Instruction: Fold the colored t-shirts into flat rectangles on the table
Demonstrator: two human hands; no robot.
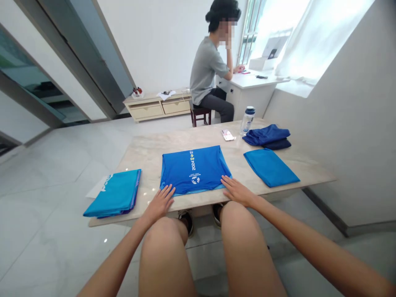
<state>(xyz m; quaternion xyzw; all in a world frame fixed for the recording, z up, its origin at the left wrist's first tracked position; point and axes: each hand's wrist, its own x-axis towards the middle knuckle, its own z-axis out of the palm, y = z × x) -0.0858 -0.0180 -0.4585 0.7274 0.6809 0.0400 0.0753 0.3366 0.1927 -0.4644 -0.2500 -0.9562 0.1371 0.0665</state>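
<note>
folded blue T-shirt (194, 170), left hand (158, 203), right hand (237, 191), both open on its near corners

Royal-blue folded T-shirt (182, 173), white print

Floor: pale marble tiles (52, 181) around you
Wall: white wall (154, 41) ahead
Window: white curtain (297, 45), bright daylight
Furniture: low cream cabinet (157, 106), white desk (250, 93)

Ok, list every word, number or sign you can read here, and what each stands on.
"2024": white print, turned sideways, on the folded blue T-shirt.
Small white lines by the round logo on that T-shirt: too small to read.
Marks at the left edge of the folded turquoise shirt: partly hidden, unreadable.
</note>
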